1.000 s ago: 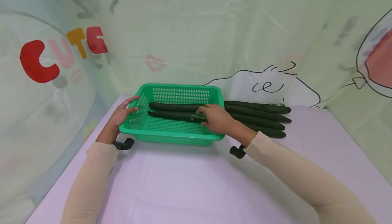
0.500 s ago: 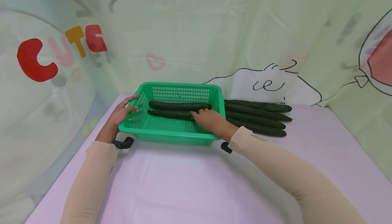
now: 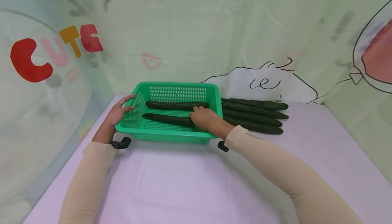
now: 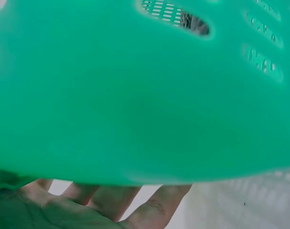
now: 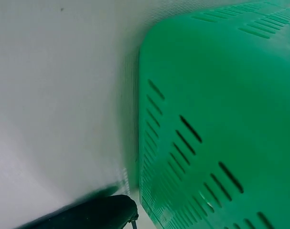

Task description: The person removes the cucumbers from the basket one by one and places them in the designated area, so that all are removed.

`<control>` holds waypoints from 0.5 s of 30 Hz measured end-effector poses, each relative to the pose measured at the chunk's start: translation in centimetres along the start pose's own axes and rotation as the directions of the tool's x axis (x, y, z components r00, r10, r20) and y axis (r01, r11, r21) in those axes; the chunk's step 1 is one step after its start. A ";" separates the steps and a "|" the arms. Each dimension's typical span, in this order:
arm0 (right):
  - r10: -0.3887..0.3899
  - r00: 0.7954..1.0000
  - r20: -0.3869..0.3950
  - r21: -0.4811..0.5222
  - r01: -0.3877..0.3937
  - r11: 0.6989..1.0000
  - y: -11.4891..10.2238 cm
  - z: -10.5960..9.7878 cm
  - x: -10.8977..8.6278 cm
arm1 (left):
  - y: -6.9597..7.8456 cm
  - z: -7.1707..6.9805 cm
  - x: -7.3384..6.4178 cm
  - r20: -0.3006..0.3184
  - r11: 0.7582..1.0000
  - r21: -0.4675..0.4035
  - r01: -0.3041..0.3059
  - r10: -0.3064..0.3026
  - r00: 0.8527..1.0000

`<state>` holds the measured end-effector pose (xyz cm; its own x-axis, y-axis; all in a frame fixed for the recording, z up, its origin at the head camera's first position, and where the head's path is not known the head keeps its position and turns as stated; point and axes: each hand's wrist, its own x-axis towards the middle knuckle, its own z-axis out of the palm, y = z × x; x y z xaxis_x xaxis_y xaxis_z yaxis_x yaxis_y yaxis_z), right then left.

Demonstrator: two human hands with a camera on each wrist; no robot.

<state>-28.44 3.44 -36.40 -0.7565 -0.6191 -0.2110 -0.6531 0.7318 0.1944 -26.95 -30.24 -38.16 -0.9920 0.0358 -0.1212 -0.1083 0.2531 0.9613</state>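
Note:
A green plastic basket stands on the table with two long dark cucumbers lying inside it. My left hand holds the basket's left rim, thumb over the edge; in the left wrist view its other fingers show beyond the green wall. Over the basket's right end, my right hand grips the right end of the front cucumber, covering that end. The rear cucumber lies along the back of the basket floor, its right end close to my knuckles. In the right wrist view the basket wall hides the hand.
Several more cucumbers lie side by side just right of the basket, their left ends hidden behind it. A printed curtain hangs behind and beside the table, which has a pale lilac cover.
My right hand has moved left along the front cucumber and taken hold of its end. That cucumber has shifted toward me, widening the gap to the rear one. The left hand stays at the rim.

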 end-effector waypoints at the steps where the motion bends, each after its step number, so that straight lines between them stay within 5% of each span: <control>1: -0.004 1.000 0.000 0.008 0.004 1.000 0.0 0.0 0.0 | 0.0 0.0 0.1 -0.002 1.000 0.003 0.000 0.000 1.000; 9: 0.005 0.999 0.051 0.056 -0.007 0.998 -0.1 0.1 0.2 | -0.3 0.0 0.3 -0.011 1.000 0.007 0.006 -0.006 1.000; 15: 0.024 0.995 0.096 0.049 -0.029 0.998 0.0 0.2 0.3 | 1.3 0.4 -0.9 0.001 1.000 0.001 0.012 -0.012 1.000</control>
<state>-28.64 3.37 -36.68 -0.7650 -0.5712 -0.2974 -0.6287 0.7624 0.1529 -26.21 -29.55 -36.90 -0.9906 0.0337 -0.1326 -0.1198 0.2544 0.9597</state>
